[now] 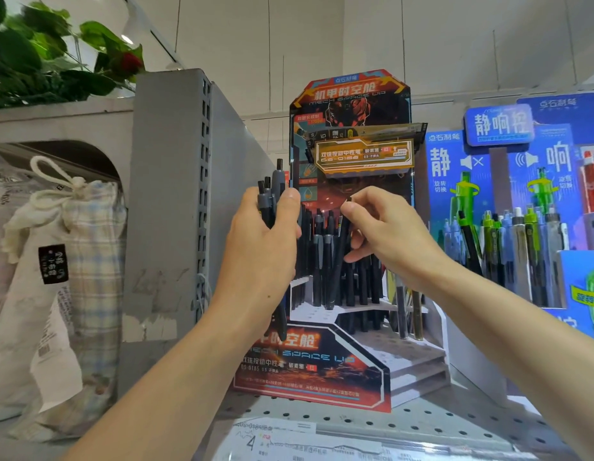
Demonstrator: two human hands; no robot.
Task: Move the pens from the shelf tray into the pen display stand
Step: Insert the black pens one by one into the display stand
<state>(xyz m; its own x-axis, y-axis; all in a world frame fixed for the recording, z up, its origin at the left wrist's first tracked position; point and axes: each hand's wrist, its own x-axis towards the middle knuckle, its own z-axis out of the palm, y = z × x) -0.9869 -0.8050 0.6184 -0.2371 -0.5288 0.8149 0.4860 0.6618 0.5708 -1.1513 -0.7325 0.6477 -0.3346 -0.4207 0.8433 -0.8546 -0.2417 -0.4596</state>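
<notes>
1. My left hand (260, 242) grips a bundle of dark pens (271, 197), fingers and thumb curled round it. The grey clip ends stick up above my fist; one tip shows below my wrist, against the stand's front panel. How many pens are in the bundle I cannot tell: my hand covers the barrels.
2. My right hand (385, 234) pinches the top of a single black pen (340, 257) between thumb and forefinger. That pen leans to the left, its lower end down among the pens already standing in the pen display stand (349, 357). Whether its tip sits in a hole is hidden by the neighbouring barrels.
3. The stand is on the perforated shelf (432, 424), directly in front of me. Its upper tier is crowded with dark pens; the lower steps at the right look bare apart from two or three thin pens at the right edge, partly behind my right forearm.
4. The stand's backboard carries red and orange print; a printed box (365, 156) hangs across it, tilted.
5. To the right, a blue display (462, 201) with green and grey pens is cut off by the frame edge.
6. To the left stands a grey metal upright (176, 201), and beyond it a drawstring cloth bag (86, 247).
7. The shelf tray itself is not identifiable; only papers (289, 444) show at the bottom edge, cropped.
</notes>
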